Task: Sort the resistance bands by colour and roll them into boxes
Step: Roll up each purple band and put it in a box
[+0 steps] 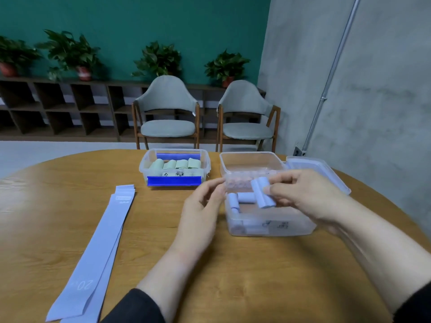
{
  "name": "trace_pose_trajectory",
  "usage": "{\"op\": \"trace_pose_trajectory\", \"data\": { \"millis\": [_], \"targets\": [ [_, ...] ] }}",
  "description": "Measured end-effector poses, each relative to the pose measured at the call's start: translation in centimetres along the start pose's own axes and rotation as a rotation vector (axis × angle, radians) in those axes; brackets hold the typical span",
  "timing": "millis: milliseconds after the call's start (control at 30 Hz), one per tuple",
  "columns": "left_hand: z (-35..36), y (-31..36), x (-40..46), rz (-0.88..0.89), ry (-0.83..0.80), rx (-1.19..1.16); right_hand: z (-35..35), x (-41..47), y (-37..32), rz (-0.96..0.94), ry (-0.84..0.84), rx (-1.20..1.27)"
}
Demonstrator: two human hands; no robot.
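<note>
Blue rolled band [263,193] pinched in right hand [303,197] fingers over near box [268,226], rolls already inside | left hand [205,206] loosely curled, holding nothing | green box [175,167] filled | flat blue bands [100,243] on table [210,276] left to roll

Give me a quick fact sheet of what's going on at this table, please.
right hand: holds a rolled blue band over the near box
left hand: holds nothing, fingertips at the near box's left rim
green-roll box: holds rolled green bands
flat blue bands: unrolled, at left on the table
</note>
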State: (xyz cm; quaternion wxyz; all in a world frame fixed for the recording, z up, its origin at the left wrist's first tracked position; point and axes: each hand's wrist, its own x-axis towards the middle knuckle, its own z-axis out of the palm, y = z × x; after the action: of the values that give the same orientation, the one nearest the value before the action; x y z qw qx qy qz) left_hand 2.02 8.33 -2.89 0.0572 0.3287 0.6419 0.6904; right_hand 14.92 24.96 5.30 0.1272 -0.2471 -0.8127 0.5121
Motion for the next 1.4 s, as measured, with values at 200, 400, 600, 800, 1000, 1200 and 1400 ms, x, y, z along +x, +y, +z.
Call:
{"op": "trace_pose_trajectory", "data": {
  "millis": [200,400,600,800,1000,1200,1400],
  "targets": [
    [1.0,-5.9,0.6,-0.032,0.033,0.228,0.9,5.9,0.3,0.172,0.053,-0.495],
    [1.0,-6.5,1.0,0.061,-0.058,0.303,4.0,8.3,0.0,0.356,-0.026,-0.872],
    [1.0,-6.8,1.2,0.003,-0.151,0.36,4.9,9.4,0.8,0.372,0.007,-0.949],
    [1.0,-7.0,1.1,-0.002,-0.164,0.356,5.8,10.3,1.8,0.382,0.055,-1.013],
    [1.0,-7.3,1.1,0.006,-0.158,0.342,6.4,10.9,2.7,0.333,0.113,-1.057],
    [1.1,-7.4,1.2,0.013,-0.164,0.339,7.0,11.4,3.8,0.276,0.114,-1.038],
    [1.0,-7.4,1.2,-0.006,-0.166,0.335,6.1,11.6,4.1,0.342,0.072,-0.896]
  ]
}}
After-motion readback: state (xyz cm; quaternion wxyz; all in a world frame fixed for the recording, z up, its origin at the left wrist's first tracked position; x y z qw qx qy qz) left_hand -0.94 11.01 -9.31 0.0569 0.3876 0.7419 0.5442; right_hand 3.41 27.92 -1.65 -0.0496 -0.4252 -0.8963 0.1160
